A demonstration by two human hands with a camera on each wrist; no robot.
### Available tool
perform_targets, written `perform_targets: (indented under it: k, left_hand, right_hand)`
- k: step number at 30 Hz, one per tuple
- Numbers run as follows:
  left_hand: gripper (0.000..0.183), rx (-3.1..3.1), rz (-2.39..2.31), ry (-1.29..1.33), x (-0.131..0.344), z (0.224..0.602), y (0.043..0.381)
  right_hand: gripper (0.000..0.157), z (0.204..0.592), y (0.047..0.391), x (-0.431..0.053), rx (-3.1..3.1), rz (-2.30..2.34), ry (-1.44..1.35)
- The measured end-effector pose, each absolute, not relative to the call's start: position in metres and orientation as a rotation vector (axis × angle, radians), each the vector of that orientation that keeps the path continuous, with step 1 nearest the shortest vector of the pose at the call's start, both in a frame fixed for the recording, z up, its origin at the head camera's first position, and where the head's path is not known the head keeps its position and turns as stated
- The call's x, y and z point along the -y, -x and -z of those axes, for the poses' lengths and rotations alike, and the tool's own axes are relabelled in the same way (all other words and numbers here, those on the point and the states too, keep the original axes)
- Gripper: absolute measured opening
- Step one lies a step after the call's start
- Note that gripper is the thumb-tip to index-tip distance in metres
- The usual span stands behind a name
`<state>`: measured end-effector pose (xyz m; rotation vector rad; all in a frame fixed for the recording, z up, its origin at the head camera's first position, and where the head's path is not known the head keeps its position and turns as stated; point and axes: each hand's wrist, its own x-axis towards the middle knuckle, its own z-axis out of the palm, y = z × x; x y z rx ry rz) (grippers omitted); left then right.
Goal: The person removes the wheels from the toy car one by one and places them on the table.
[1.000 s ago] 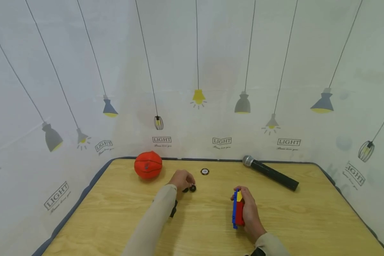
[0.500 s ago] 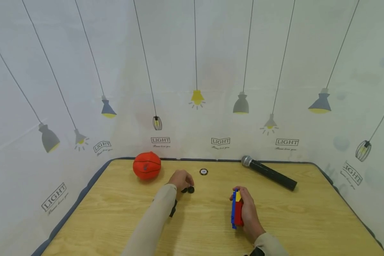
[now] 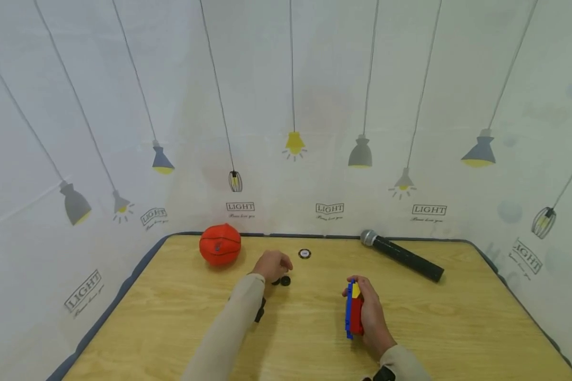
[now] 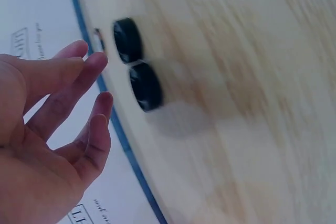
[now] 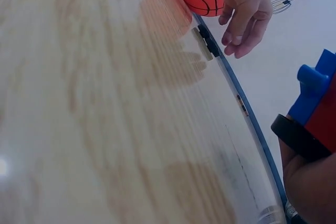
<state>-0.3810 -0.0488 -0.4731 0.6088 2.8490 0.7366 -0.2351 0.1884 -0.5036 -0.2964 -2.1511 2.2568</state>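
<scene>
Two small black wheels [image 4: 147,86] stand side by side on the table, one black wheel [image 3: 285,281] showing just below the left fingertips in the head view. My left hand [image 3: 271,266] hovers over them, fingers loosely bent and holding nothing; the left wrist view shows thumb and fingers apart from the wheels. My right hand [image 3: 374,317] grips a blue, red and yellow toy vehicle [image 3: 356,316] from its right side, above the table. In the right wrist view a black wheel [image 5: 299,137] shows at the toy's blue and red body. The palm hides part of the toy.
A red toy basketball [image 3: 220,246] sits at the back left of the wooden table [image 3: 305,344]. Behind the wheels lies a poker chip [image 3: 304,254]. A black microphone [image 3: 405,257] with a silver head lies at the back right. A printed white curtain [image 3: 267,106] surrounds the table.
My left fingers have risen off the black wheel, which stays on the table beside the other. The right hand keeps holding the toy vehicle in place. The head view has shifted slightly.
</scene>
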Motion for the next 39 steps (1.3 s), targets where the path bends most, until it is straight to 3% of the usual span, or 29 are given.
perform_targets:
  k: [15,24,31,39]
  left_hand:
    - [0.018,-2.665,-1.134,-0.870,0.022,0.463,0.323]
    - [0.020,-2.428,-1.385,-0.807,-0.007,0.471,0.283]
    - [0.038,-2.465,-1.401,-0.692,-0.026,0.474,0.265]
    - [0.042,-2.472,-1.472,-0.593,-0.026,0.479,0.268]
  right_hand:
    - [0.056,0.500,0.237,-0.187,2.174,-2.266,0.312]
    - [0.065,0.500,0.236,-0.181,2.179,-2.268,0.355]
    - [0.088,0.496,0.234,-0.182,2.212,-2.391,0.128]
    - [0.083,0.489,0.231,-0.182,2.099,-2.618,-0.106]
